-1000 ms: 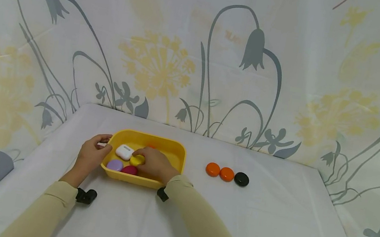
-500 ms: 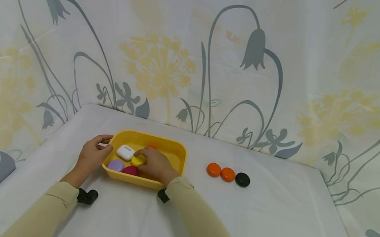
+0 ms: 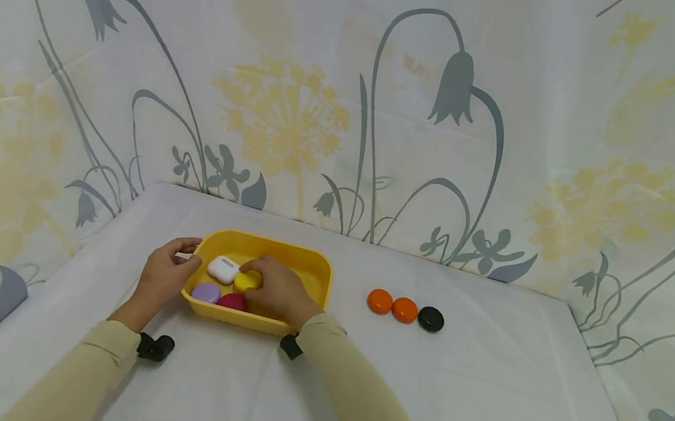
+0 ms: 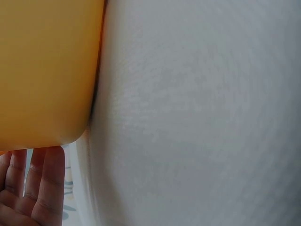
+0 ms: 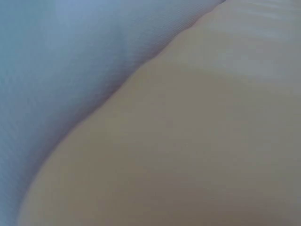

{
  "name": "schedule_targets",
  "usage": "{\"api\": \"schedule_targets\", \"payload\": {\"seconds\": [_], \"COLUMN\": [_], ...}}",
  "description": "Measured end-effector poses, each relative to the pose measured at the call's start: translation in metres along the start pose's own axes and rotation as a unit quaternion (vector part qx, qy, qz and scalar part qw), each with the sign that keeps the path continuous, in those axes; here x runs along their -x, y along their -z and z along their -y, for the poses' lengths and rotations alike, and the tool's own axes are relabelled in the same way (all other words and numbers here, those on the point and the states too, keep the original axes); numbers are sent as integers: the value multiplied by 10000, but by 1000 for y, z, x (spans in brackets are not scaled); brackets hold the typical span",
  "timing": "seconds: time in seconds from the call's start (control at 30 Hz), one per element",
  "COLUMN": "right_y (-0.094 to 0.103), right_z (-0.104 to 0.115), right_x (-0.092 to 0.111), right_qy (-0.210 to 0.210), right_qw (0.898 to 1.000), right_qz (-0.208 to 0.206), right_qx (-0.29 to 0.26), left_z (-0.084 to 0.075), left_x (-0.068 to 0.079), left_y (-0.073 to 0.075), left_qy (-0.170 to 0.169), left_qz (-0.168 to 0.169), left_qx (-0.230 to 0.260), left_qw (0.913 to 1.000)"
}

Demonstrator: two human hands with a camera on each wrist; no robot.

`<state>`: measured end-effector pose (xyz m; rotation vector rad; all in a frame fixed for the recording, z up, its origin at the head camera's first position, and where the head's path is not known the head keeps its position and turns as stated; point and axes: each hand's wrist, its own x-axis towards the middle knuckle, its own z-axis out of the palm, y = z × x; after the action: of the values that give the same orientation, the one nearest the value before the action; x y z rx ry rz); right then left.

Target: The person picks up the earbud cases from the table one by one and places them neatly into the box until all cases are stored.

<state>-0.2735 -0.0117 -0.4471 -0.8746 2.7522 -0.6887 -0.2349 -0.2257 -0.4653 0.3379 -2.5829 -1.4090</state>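
right hand (image 3: 283, 293): pinching yellow disc (image 3: 247, 282) | left hand (image 3: 163, 277): loosely spread against tray (image 3: 247, 320) | tip: pinch evenly, clear white case (image 3: 223, 269) just beyond right fingertips

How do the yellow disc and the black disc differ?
Place: the yellow disc is inside the yellow tray; the black disc lies outside, on the white table.
Contact: the right hand has its fingers on the yellow disc; no hand touches the black one.
Visibility: the yellow disc is partly covered by that hand; the black disc shows whole.
Shared: both look rounded.
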Motion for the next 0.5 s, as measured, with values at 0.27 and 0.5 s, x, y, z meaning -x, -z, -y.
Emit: {"api": "schedule_targets", "payload": {"seconds": [0.27,0.5], "right_y": [5,6], "right_z": [3,1], "right_x": [7,9], "right_qy": [-134,-126], "right_qw": [9993,9986], "right_qz": [-96,-178], "right_qx": [-329,-477], "left_z": [0,-1], "left_x": [0,0], "left_y": [1,1], "left_qy": [-66,-28], "left_qz": [-43,-48], "left_qx": [-48,-65], "left_qw": [10000,10000]}}
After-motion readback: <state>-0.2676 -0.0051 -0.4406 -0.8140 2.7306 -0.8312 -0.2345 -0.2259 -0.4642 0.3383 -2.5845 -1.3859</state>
